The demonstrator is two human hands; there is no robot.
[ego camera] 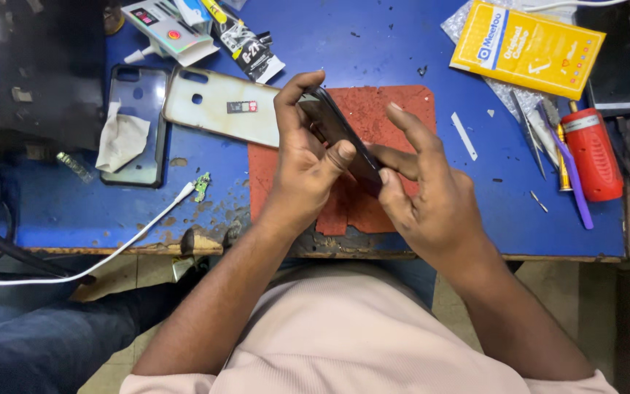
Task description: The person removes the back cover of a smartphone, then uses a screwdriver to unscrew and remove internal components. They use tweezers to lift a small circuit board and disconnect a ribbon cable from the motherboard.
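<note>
A dark phone point(338, 131) is held tilted on edge above a red mat point(373, 109) on the blue table point(417, 44). My left hand point(300, 171) grips it from the left, thumb across its face, fingers over the far end. My right hand point(424, 197) pinches its near right end with thumb and forefinger, the other fingers spread.
A pale back cover point(220, 106) and a clear case point(136, 124) with a cloth point(119, 140) lie at left. Glue tube point(246, 47), yellow packet point(526, 47), red tool point(593, 153), tweezers point(528, 135), purple pry tool point(574, 182) and white cable point(111, 255) surround.
</note>
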